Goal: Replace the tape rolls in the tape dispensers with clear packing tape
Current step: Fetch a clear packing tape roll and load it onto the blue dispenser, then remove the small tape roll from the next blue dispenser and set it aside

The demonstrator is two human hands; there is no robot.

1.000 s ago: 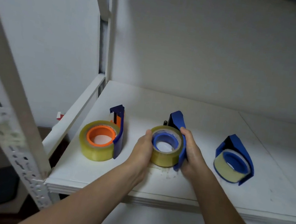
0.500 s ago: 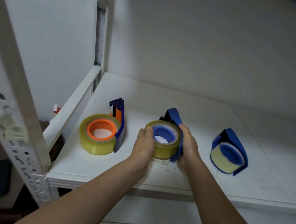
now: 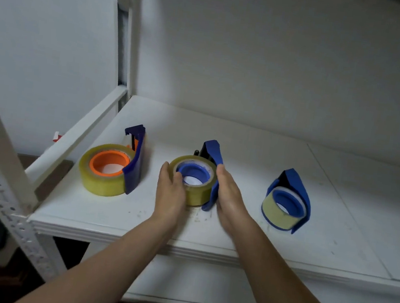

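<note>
Three blue tape dispensers lie on a white shelf (image 3: 246,233). The middle dispenser (image 3: 212,176) carries a yellowish clear tape roll (image 3: 195,191) on a blue hub. My left hand (image 3: 170,193) grips that roll from its left side, thumb at the hub. My right hand (image 3: 228,198) presses against the dispenser's blue body on the right. The left dispenser (image 3: 134,160) holds a thick clear roll (image 3: 99,181) with an orange hub. The right dispenser (image 3: 297,197) holds a thin, pale roll (image 3: 278,215).
The white shelf post (image 3: 0,176) with punched holes stands at the front left, a side rail (image 3: 82,130) runs back along the left edge. The wall closes the shelf at the back. Specks of debris lie in front of the middle dispenser.
Both hands stay on the middle dispenser and roll. The camera has shifted, so the shelf sits a little differently in view. My left thumb now reaches toward the blue hub.
</note>
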